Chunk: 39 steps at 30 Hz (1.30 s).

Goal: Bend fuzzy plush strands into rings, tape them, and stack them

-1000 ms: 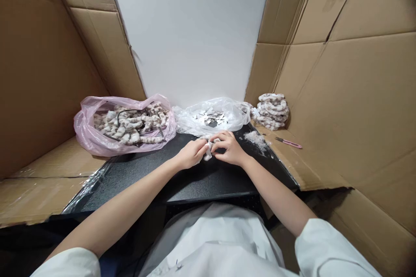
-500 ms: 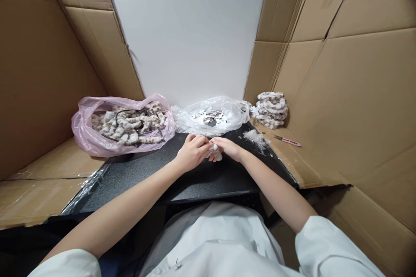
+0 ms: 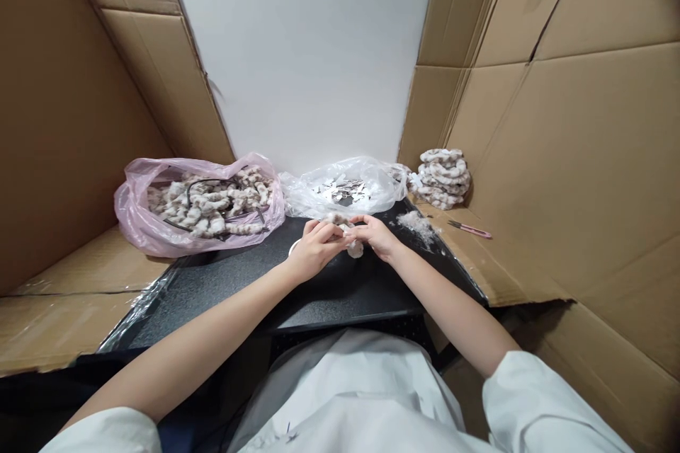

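Note:
Over the black tabletop [image 3: 223,297], my left hand [image 3: 317,249] is closed on a furry white-and-brown strip [image 3: 355,249]. My right hand [image 3: 378,238] pinches the same strip from the other side, thumb and fingers close to the left fingertips. Part of the fur shows above the knuckles and a pale end hangs below. A thin white curved edge shows beside the left hand; whether it belongs to the strip I cannot tell. The fingers cover most of what they hold.
A pink plastic bag [image 3: 132,209] with furry strips and dark bands lies left. Behind my hands is a clear bag [image 3: 382,187] of small flat metallic pieces. Stacked furry rings [image 3: 443,180], loose fluff [image 3: 418,228] and pink-handled snips [image 3: 470,229] are right. Cardboard walls [image 3: 584,156] flank the table.
My right hand has turned and its fingers have spread a little from the left ones. More brownish fur now shows above the hands.

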Tool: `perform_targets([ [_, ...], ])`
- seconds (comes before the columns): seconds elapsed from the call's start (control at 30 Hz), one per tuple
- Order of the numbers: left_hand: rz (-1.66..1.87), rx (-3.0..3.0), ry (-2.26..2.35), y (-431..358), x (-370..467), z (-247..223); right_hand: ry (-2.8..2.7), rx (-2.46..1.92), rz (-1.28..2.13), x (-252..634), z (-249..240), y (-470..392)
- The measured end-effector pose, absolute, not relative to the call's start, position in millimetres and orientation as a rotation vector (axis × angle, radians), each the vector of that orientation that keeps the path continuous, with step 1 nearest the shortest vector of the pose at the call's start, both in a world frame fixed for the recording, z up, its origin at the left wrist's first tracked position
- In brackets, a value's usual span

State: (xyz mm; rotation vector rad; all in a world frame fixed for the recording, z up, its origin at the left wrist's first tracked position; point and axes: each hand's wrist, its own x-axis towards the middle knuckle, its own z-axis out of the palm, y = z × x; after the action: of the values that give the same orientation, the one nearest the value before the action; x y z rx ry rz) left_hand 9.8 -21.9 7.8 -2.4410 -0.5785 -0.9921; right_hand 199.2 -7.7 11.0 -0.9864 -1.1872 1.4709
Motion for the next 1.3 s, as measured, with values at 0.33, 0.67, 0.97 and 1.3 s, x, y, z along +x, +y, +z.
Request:
perform_targets([
  [0.33,-1.156,-2.537,-0.663,-25,10,12,-1.249,-0.926,1.341,196,16,-13],
  [0.67,-1.148,-2.665,-0.847,-23,11,13,-1.297,-0.882,1.323,198,16,-12],
  [0.97,-0.798,-2.751,-0.441,-25,10,9,-1.341,-1.032,1.496,200,11,-11],
  [1.3,-1.279,-2.790,-0.879,-18,9,9,-1.563,-0.818,0.974,199,15,-19],
])
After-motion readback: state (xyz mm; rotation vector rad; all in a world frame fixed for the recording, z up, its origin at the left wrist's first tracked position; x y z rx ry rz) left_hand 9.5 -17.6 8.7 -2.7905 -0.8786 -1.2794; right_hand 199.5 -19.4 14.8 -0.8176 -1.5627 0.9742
